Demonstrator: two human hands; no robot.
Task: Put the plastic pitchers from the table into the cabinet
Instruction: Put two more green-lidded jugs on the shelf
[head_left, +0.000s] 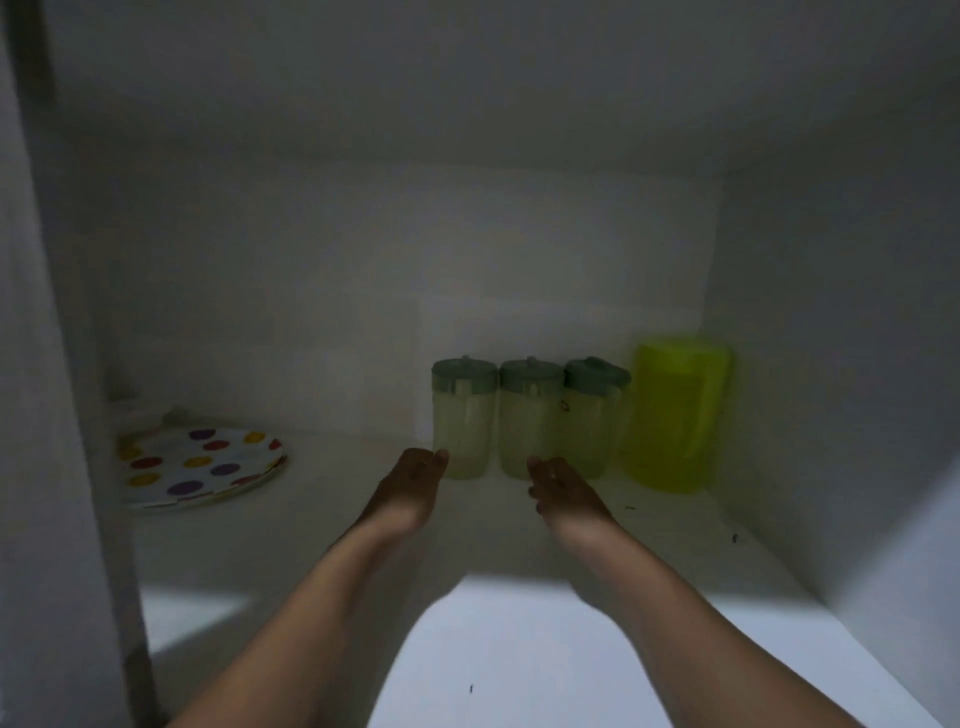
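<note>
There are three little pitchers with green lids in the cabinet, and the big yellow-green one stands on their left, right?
Not quite. The head view shows the big yellow-green pitcher standing to the right of the three green-lidded pitchers, by the cabinet's right wall.

Three lidded pitchers (527, 418) are lined up side by side at the back of the cabinet shelf (675, 540), a larger pitcher (675, 415) at their right, a plate (200, 465) well apart at the left.

no legible text, labels, brands or numbers anywhere
</note>
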